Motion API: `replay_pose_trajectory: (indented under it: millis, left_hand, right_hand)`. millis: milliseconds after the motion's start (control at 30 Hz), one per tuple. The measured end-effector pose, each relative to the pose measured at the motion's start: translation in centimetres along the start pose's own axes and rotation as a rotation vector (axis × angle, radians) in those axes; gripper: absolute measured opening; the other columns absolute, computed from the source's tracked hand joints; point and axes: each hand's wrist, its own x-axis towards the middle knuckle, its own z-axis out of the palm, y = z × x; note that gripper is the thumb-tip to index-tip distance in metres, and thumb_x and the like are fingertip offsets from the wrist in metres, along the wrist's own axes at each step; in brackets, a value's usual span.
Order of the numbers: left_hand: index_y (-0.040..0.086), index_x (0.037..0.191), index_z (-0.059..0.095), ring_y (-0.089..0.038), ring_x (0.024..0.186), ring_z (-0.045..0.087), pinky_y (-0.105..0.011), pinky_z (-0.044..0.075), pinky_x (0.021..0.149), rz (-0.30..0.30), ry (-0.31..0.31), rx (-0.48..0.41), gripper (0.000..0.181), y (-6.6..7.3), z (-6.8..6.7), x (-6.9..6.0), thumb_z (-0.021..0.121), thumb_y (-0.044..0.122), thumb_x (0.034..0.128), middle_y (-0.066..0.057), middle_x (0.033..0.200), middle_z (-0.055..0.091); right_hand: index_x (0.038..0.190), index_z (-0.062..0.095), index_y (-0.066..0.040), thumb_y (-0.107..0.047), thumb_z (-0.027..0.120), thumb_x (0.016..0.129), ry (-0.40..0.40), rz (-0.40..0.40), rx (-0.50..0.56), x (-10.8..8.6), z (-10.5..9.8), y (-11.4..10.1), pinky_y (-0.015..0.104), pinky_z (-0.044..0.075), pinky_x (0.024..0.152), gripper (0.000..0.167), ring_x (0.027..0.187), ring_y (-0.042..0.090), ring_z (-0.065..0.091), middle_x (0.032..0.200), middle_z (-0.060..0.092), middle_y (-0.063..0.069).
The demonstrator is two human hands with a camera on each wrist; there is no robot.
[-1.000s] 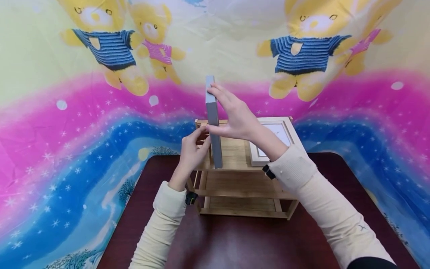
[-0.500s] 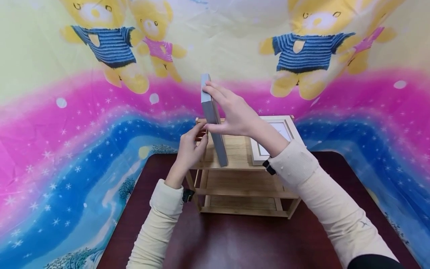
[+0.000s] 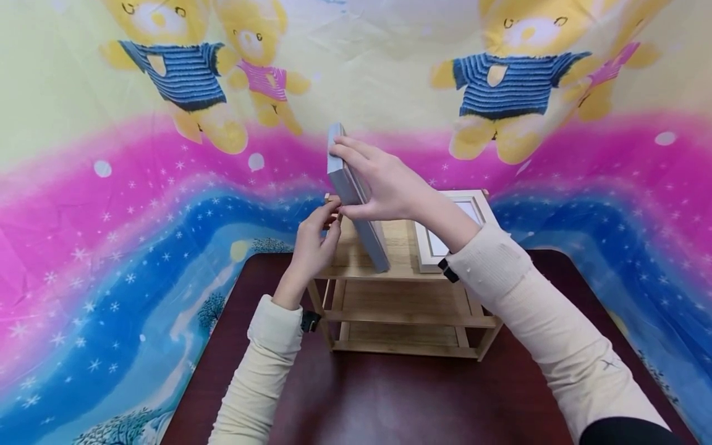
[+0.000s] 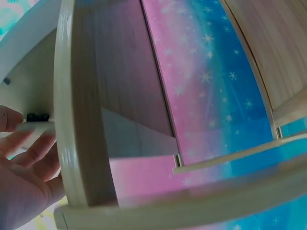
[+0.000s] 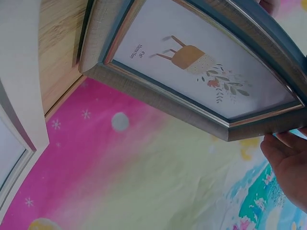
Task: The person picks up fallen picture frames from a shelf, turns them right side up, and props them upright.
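Observation:
A grey picture frame (image 3: 364, 230) stands tilted on the wooden rack's top shelf (image 3: 402, 235), its top leaning left. My right hand (image 3: 389, 188) grips its upper part, fingers over the top edge and thumb on the near side. In the right wrist view the frame's front (image 5: 158, 101) shows a plant print, with my right hand (image 5: 290, 167) at its edge. My left hand (image 3: 314, 241) is behind the frame, at the left. In the left wrist view, my left hand (image 4: 24, 187) pinches a thin flat piece (image 4: 38, 126) beside a black fitting (image 4: 37, 117).
A white picture frame (image 3: 431, 267) lies on the right of the top shelf. Two lower shelves (image 3: 397, 298) are below, and the rack stands on a dark red table (image 3: 400, 395). A printed cloth with bears (image 3: 378, 74) hangs behind. A rack post (image 4: 79, 120) is beside my left hand.
The grey frame has tilted from nearly upright: its bottom edge has moved right and its top slightly left. My right hand has shifted slightly left with it; my left hand has moved a little left.

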Motion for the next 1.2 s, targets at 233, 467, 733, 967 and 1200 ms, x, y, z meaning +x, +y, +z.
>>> replay_pose_trajectory:
  millis: [233, 467, 733, 967, 1200]
  left_hand:
    - [-0.004, 0.125, 0.050, -0.029, 0.096, 0.060, -0.037, 0.049, 0.081, 0.022, -0.029, -0.016, 0.036, -0.6, -0.1, 0.0, 0.045, 0.000, 0.0901, -0.019, 0.115, 0.057]
    - [-0.002, 0.125, 0.051, -0.028, 0.097, 0.060, -0.037, 0.049, 0.081, 0.029, 0.016, -0.036, 0.035, -1.0, 0.2, -0.3, 0.047, 0.002, 0.0903, -0.018, 0.114, 0.058]
    - [-0.002, 0.111, 0.062, -0.026, 0.085, 0.061, -0.037, 0.050, 0.071, 0.146, 0.240, 0.042, 0.029, -0.7, 0.8, -1.3, 0.056, -0.006, 0.0819, -0.018, 0.099, 0.061]
    - [-0.002, 0.105, 0.067, -0.024, 0.071, 0.058, -0.033, 0.042, 0.051, 0.179, 0.308, 0.214, 0.030, -0.4, 1.2, -2.3, 0.060, -0.007, 0.0763, -0.015, 0.088, 0.060]
    - [0.004, 0.111, 0.066, -0.025, 0.070, 0.057, -0.039, 0.049, 0.060, 0.197, 0.306, 0.410, 0.034, -0.3, 1.2, -2.9, 0.054, 0.026, 0.0881, -0.015, 0.088, 0.062]
  right_hand:
    - [0.136, 0.038, -0.003, -0.031, 0.073, 0.073, -0.032, -0.026, 0.014, 0.2, -0.1, 0.2, 0.041, 0.035, 0.100, 0.078, 0.129, 0.026, 0.033, 0.143, 0.033, 0.015]
    - [0.140, 0.033, -0.006, -0.029, 0.071, 0.076, -0.119, -0.023, 0.119, 0.1, -0.5, 0.9, 0.042, 0.031, 0.102, 0.078, 0.133, 0.022, 0.023, 0.147, 0.024, 0.010]
    - [0.142, 0.030, -0.008, -0.025, 0.071, 0.077, -0.172, -0.034, 0.193, 0.0, -1.0, 1.4, 0.044, 0.028, 0.103, 0.078, 0.136, 0.019, 0.016, 0.149, 0.021, 0.009]
    - [0.142, 0.031, -0.008, -0.025, 0.071, 0.078, -0.167, -0.036, 0.187, 0.1, -1.1, 1.3, 0.043, 0.028, 0.103, 0.078, 0.135, 0.020, 0.018, 0.148, 0.022, 0.010]
    - [0.141, 0.032, -0.006, -0.024, 0.072, 0.077, -0.156, -0.046, 0.183, 0.1, -1.0, 1.3, 0.045, 0.029, 0.102, 0.077, 0.134, 0.022, 0.021, 0.147, 0.025, 0.011]
